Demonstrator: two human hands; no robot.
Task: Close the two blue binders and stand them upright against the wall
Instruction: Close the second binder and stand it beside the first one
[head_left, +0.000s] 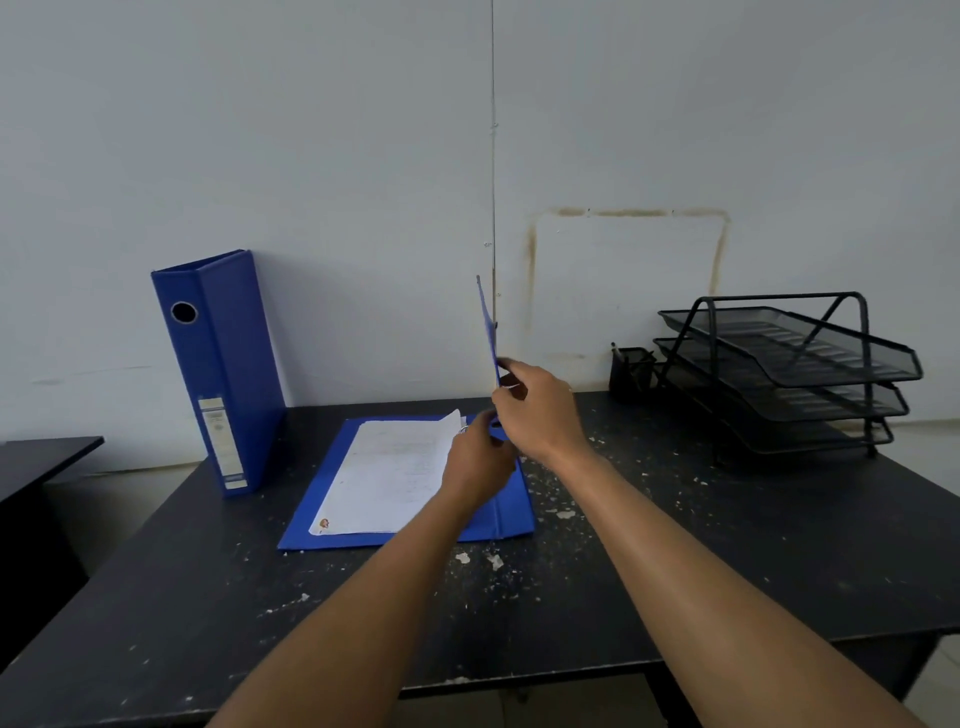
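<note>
Both forearms are extended over the black desk (675, 561), whose surface is marked with pale flecks. One blue binder (405, 483) is laid open at the desk's middle, a sheaf of white paper (389, 473) resting on its flat cover. Its other cover (487, 327) is raised nearly vertical and is pinched at the edge by the right hand (535, 410). The left hand (478, 457) is curled at the ring mechanism; what it grips cannot be determined. A second blue binder (223, 374) is seen closed and upright against the wall (363, 156), at the desk's left rear. A black mesh tray rack (789, 369) and pen holder (631, 369) are noted at right rear.
</note>
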